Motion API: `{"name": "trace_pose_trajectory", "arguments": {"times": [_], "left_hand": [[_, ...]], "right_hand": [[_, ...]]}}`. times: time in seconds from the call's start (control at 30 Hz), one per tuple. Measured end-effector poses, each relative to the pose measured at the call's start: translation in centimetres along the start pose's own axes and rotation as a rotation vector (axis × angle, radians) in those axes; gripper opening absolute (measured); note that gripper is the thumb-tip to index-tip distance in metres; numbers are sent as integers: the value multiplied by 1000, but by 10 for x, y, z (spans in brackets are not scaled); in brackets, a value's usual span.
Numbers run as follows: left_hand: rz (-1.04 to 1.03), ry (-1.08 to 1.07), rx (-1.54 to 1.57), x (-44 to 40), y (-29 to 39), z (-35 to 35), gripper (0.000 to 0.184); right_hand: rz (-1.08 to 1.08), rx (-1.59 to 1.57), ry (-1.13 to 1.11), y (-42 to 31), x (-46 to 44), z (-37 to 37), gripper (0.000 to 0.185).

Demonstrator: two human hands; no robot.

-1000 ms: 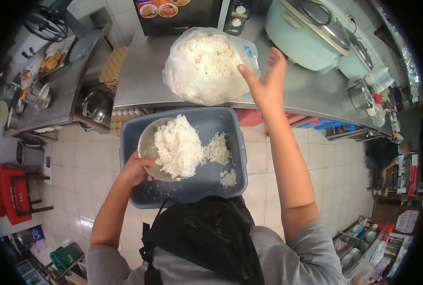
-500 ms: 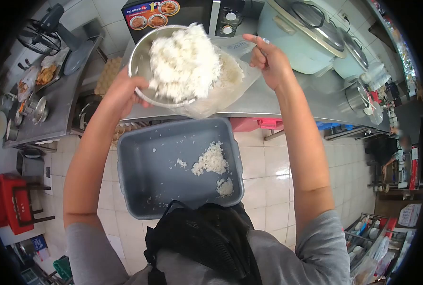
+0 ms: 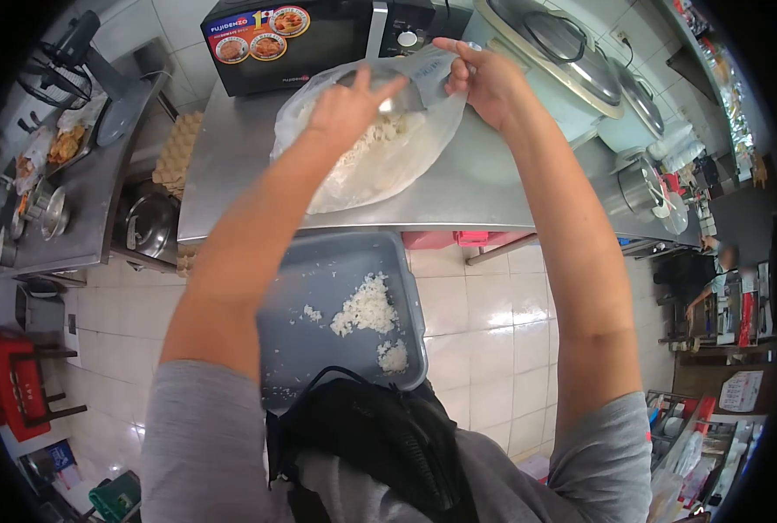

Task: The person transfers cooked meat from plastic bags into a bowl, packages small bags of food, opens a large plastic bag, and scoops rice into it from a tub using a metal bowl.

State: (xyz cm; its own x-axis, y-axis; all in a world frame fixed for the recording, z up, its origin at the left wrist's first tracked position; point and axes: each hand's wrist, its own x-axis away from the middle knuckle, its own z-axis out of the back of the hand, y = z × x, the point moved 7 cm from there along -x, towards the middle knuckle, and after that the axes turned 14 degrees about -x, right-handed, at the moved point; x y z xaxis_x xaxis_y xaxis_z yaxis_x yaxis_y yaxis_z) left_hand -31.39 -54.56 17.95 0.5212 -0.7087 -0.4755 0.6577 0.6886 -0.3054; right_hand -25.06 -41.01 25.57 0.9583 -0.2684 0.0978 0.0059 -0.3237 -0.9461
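Note:
My left hand point(image 3: 349, 109), slightly blurred, is at the mouth of a clear plastic bag point(image 3: 319, 187), on a tipped metal bowl point(image 3: 408, 94) that is partly hidden by the hand and the bag. White cooked rice point(image 3: 375, 144) lies inside the bag below the bowl. My right hand point(image 3: 484, 83) holds the bag's upper right edge in a pinch, with the index finger stretched out. Below the counter is a grey plastic tub point(image 3: 336, 253), with a clump of loose rice point(image 3: 367, 305) and scattered grains on its bottom.
The bag rests on a steel counter point(image 3: 231, 166). A microwave point(image 3: 319, 52) stands behind it, with a large lidded cooker point(image 3: 528, 65) at the back right. Egg trays point(image 3: 179, 148) are left of the counter. A side table with a fan point(image 3: 101, 70) stands farther left. Another person point(image 3: 698, 270) is far right.
The bowl, heaped with rice and held upper left, has moved right and tipped into the bag. My left hand has moved with it. My right hand stays at the bag's edge.

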Motion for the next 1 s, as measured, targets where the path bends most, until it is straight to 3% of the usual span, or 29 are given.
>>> {"name": "trace_pose_trajectory", "arguments": {"times": [0.23, 0.47, 0.63, 0.73, 0.77, 0.8, 0.93, 1.0], "left_hand": [[178, 238, 220, 23, -46, 84, 66], [160, -79, 320, 72, -17, 24, 76], [191, 203, 348, 51, -38, 70, 73], [171, 256, 251, 55, -43, 74, 63], [213, 186, 272, 58, -48, 70, 68], [247, 268, 293, 64, -54, 80, 71], [322, 573, 428, 124, -79, 124, 70], [422, 527, 643, 181, -81, 120, 67]], "right_hand": [[-12, -68, 18, 8, 0, 15, 37], [-48, -25, 13, 10, -2, 10, 36], [-27, -33, 36, 17, -2, 14, 31], [-32, -7, 93, 27, 9, 18, 31], [-31, 10, 113, 27, 11, 18, 31], [-16, 40, 108, 26, 12, 18, 30], [8, 186, 31, 35, 19, 27, 33], [43, 270, -19, 38, 33, 23, 40]]}}
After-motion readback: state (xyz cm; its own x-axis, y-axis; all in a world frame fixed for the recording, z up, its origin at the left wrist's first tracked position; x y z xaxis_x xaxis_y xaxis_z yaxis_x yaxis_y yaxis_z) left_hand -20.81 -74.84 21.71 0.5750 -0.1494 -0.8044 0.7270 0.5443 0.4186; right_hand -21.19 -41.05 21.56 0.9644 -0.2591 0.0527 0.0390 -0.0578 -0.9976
